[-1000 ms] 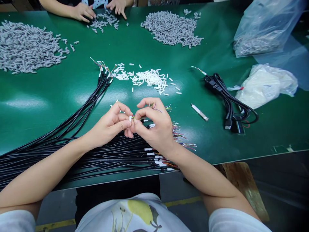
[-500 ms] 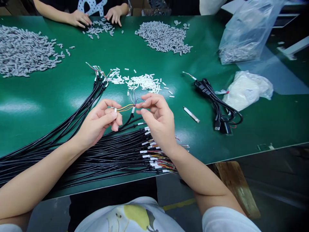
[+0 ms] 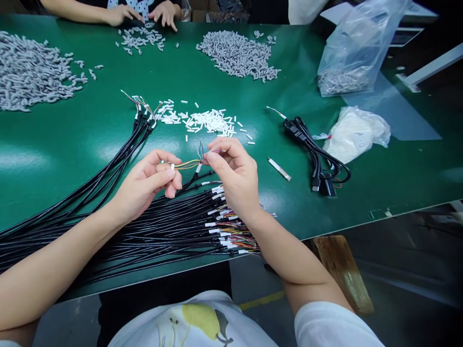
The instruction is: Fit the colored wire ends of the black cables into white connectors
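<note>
My left hand (image 3: 150,180) pinches a small white sleeve (image 3: 172,166) with yellow and orange wires (image 3: 188,164) running out of it to the right. Those wires come from the end of a black cable (image 3: 191,179), which has a white band near its tip. Thumb and forefinger of my right hand (image 3: 233,168) are closed on a thin purple wire from the same cable end. A few other thin wires (image 3: 198,147) stand up between my hands. Below lies a bundle of black cables (image 3: 162,231) with white sleeves and coloured wire ends, partly hidden by my right hand.
White tube pieces (image 3: 211,121) lie scattered beyond my hands, beside another cable bunch (image 3: 123,149). Grey parts (image 3: 238,55) are heaped farther back, near a co-worker's hands (image 3: 164,14). At right are a cutter (image 3: 279,169), a coiled cable (image 3: 318,154) and plastic bags (image 3: 356,132).
My right thumb and forefinger have closed together on the purple wire, where they were apart before. My left hand keeps its pinch. The whole view has shifted slightly.
</note>
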`<state>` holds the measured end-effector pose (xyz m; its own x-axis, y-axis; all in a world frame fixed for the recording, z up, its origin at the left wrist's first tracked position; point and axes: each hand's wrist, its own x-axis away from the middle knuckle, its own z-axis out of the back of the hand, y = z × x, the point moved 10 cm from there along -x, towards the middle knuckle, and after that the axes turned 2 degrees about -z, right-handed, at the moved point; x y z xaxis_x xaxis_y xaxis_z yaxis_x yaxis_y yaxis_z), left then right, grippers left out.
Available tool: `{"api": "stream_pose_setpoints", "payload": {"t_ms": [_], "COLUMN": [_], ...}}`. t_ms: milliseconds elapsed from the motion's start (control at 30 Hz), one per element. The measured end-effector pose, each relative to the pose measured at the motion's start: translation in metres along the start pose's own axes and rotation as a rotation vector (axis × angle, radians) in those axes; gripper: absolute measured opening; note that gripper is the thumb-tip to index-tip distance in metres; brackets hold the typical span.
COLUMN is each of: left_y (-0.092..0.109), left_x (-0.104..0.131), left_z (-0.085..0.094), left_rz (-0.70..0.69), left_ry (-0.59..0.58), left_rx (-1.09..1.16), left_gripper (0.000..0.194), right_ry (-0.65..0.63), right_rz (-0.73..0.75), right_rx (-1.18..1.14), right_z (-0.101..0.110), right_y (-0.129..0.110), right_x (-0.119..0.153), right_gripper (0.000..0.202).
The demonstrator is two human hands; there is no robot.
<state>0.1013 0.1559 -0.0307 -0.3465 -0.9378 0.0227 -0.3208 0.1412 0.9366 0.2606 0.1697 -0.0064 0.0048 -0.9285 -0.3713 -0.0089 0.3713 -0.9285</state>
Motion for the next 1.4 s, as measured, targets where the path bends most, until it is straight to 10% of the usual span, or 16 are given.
{"api": "stream_pose_setpoints", "payload": {"t_ms": [633,933,1400], "left_y": [0.000,0.039,0.041], "left_x": [-0.001,0.017,0.014], "left_z": [0.004,-0.012,-0.016], "left_rz": [-0.006,-0.472,-0.401], "left_ry": [0.050,-0.012,-0.009], "left_rx": [-0.084,-0.751,-0.959], "left_gripper": [0.013,0.011,0.006], "right_ry": [-0.076,-0.294,-0.230], "right_rz": [0.164,0.104,0.293], "right_rx": [0.210,0.117,0.296], "right_z": [-0.016,-0.033,-0.036], "right_y": [-0.018,-0.019,-0.037], "right_x": [0.007,0.016,0.020], "right_gripper": [0.007,0.014,0.008]}}
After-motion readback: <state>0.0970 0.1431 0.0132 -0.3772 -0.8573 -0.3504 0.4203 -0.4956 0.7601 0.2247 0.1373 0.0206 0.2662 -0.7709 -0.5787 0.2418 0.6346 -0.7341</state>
